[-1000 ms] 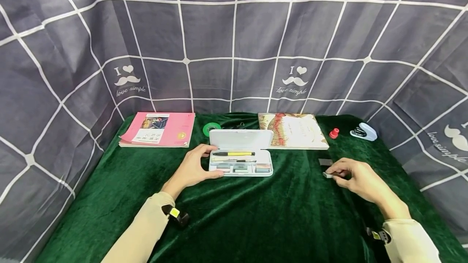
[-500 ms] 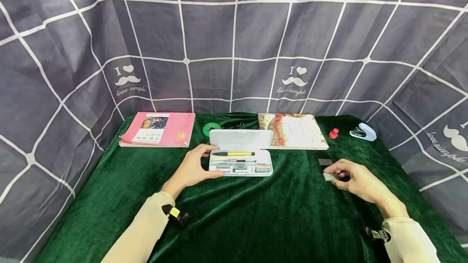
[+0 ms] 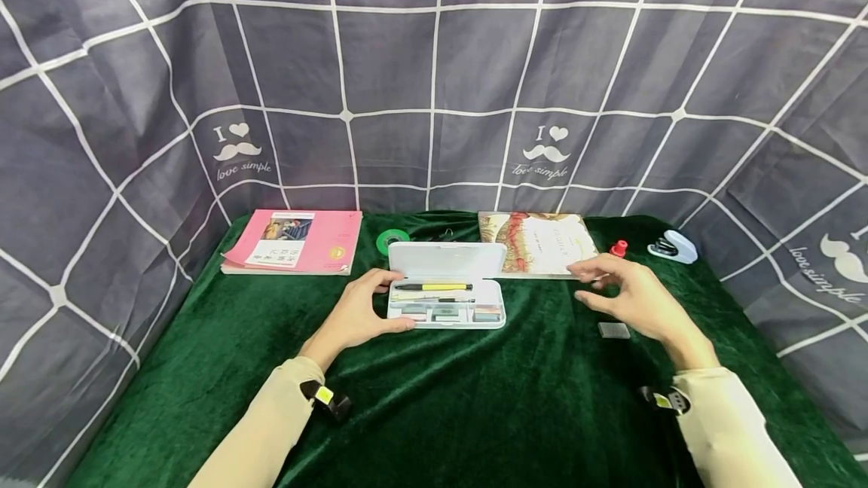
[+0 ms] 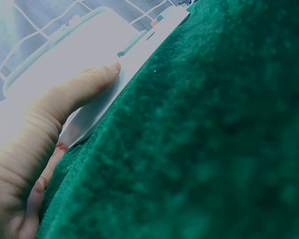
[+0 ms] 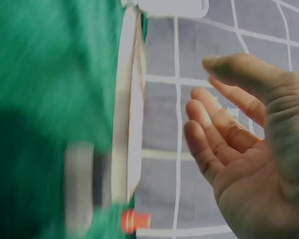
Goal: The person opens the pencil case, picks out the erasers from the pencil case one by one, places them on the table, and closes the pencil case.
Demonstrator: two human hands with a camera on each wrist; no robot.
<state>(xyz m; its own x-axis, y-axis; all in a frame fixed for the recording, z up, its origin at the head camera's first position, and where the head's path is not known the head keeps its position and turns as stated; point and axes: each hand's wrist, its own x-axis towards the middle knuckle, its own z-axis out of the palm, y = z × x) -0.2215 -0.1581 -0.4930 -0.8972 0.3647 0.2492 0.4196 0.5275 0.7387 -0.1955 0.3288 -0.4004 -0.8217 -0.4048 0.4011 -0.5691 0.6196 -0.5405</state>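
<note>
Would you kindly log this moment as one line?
left hand: grips open pencil case | right hand: empty, above green cloth | pale gray block: on cloth

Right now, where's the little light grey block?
In the head view, the light grey block lies on the green cloth, to the right of the open pencil case, just below the right hand.

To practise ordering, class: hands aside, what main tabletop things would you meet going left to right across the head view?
Pink paper book, round green tape roll, open white plastic pencil case, flat cream-and-red patterned book, small red object, rounded white-and-black object.
</note>
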